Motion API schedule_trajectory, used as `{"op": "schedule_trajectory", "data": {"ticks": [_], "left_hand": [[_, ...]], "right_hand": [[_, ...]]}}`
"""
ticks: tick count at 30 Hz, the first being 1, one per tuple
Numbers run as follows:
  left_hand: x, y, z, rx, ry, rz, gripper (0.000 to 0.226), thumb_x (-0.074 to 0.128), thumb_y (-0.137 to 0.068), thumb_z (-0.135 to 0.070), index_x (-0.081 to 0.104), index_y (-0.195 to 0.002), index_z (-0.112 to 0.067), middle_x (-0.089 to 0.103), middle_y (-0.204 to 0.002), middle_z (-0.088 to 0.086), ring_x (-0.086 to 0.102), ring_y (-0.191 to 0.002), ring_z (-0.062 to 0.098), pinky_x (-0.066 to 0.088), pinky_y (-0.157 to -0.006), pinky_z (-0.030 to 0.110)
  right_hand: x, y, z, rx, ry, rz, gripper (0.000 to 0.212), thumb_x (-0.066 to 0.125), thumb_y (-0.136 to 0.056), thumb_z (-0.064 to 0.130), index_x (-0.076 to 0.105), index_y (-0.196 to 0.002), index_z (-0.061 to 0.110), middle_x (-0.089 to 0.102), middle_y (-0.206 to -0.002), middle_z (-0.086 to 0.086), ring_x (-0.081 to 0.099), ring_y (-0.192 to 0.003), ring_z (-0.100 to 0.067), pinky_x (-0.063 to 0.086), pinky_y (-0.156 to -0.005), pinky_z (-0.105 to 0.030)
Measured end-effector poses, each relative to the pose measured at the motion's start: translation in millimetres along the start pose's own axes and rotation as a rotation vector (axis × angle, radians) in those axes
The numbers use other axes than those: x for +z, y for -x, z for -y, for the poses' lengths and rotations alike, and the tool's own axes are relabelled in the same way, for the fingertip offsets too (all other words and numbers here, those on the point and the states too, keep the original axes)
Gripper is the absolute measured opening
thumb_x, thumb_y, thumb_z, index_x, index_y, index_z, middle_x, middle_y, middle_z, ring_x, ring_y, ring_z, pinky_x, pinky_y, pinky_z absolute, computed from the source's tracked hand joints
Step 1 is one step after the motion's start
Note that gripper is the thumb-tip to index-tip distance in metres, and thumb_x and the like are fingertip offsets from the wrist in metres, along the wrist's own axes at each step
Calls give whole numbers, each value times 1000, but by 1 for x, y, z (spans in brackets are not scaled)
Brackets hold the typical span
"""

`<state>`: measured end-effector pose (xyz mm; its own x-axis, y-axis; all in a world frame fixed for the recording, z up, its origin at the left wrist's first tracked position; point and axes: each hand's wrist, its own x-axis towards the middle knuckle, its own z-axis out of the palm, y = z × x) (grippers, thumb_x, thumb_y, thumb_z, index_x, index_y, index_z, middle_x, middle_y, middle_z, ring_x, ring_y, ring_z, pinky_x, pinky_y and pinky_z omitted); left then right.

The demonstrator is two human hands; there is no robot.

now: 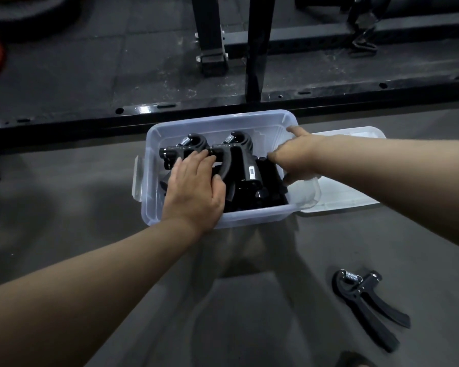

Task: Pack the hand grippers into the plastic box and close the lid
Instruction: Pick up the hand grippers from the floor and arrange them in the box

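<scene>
While most of the hand grippers (239, 165) already lie in the plastic box (249, 215), heaped black handles with their springs toward the far wall, the pile looks uneven and rides close to the rim. Your left hand (196, 186) rests on top of the left part of the heap, fingers laid fairly straight across the handles and pressing down, pinching nothing that I can make out. Your right hand (297, 152) sits at the box's right wall, thumb stretched along the far right corner and fingers bent down inside. I cannot tell whether they clasp the wall or a gripper beneath.

Settling the pile seems to be the step in hand. Press evenly and nest the curved handles into one another so that none sticks above the rim. Steady the box with your right hand, since it may slide on the smooth floor (90, 207).

One loose gripper (361, 298) lies on the floor at near right, well apart from the box, so leave a gap for it. Just right of the box, touching its side, the lid (355, 192) lies flat, and it will seat only over a level load. Beyond the box runs a black steel beam (143, 112).
</scene>
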<state>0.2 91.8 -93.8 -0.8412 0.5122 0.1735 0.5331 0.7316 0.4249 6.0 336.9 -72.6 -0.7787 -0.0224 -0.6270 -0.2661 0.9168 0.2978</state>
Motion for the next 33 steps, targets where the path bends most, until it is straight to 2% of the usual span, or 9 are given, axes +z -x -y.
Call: {"op": "schedule_trajectory", "data": {"ticks": [4, 8, 10, 12, 14, 18, 21, 29, 33], "left_hand": [[1, 0, 0, 11, -25, 1, 54, 34, -91, -34, 50, -137, -12, 42, -149, 3, 27, -144, 16, 4, -123, 38], [0, 0, -1, 16, -24, 12, 55, 33, -91, -35, 50, -138, -12, 42, -150, 3, 26, -144, 16, 4, -123, 39], [0, 0, 0, 23, -26, 11, 55, 33, -91, -35, 50, -138, -11, 42, -149, 3, 26, -144, 17, 5, -123, 40], [0, 0, -1, 26, -27, 13, 55, 33, -92, -35, 50, -138, -11, 42, -150, 4, 26, -144, 17, 5, -122, 40], [0, 0, -1, 32, -30, 8, 54, 33, -92, -35, 51, -137, -10, 42, -149, 5, 27, -144, 19, 5, -122, 40], [1, -1, -1, 37, -51, -1, 54, 33, -91, -34, 52, -135, -9, 45, -147, 8, 31, -142, 23, 9, -122, 44], [4, -3, 1, 62, -94, -27, 55, 33, -90, -35, 56, -130, -6, 50, -142, 13, 39, -136, 30, 19, -118, 50], [1, -4, 1, 52, -76, -23, 52, 35, -90, -32, 54, -130, -6, 49, -142, 12, 38, -136, 28, 17, -119, 49], [0, -1, 1, -26, -60, -45, 52, 33, -90, -34, 53, -133, -13, 46, -145, 3, 34, -139, 17, 9, -121, 44]], "right_hand": [[-4, 0, 5, -19, 51, -31, 41, 61, -85, 53, 65, -114, 24, 72, -90, 8, 64, -101, -16, 16, -116, -46], [14, 12, 1, -54, -12, -194, 47, 55, -87, 52, 60, -126, 26, 59, -127, 1, 47, -129, -21, 9, -118, -47], [24, 30, 4, -60, -199, -472, 44, 48, -88, 38, 61, -124, 16, 52, -136, -10, 45, -130, -31, 24, -112, -45], [41, 57, 5, -17, -437, -823, 36, 44, -77, 19, 63, -106, 7, 58, -117, -15, 54, -107, -35, 42, -91, -42], [70, 83, 5, 156, -685, -941, 30, 46, -70, 8, 58, -97, 7, 53, -103, -14, 49, -95, -33, 41, -81, -39], [142, 121, 19, 447, -915, -150, 29, 53, -80, 22, 48, -108, 18, 49, -116, -7, 50, -105, -27, 43, -87, -36], [179, 143, 49, 366, -631, 343, 75, 70, -70, 53, 37, -125, 14, 42, -128, -12, 50, -117, -33, 46, -94, -37], [226, 156, 92, 549, -682, 394, 132, 85, -56, 55, 1, -146, 9, 21, -141, -18, 43, -126, -41, 44, -101, -41], [239, 154, 90, 713, -915, 416, 96, 90, -50, 50, 26, -111, 12, 56, -123, -8, 58, -114, -28, 39, -100, -34]]}}
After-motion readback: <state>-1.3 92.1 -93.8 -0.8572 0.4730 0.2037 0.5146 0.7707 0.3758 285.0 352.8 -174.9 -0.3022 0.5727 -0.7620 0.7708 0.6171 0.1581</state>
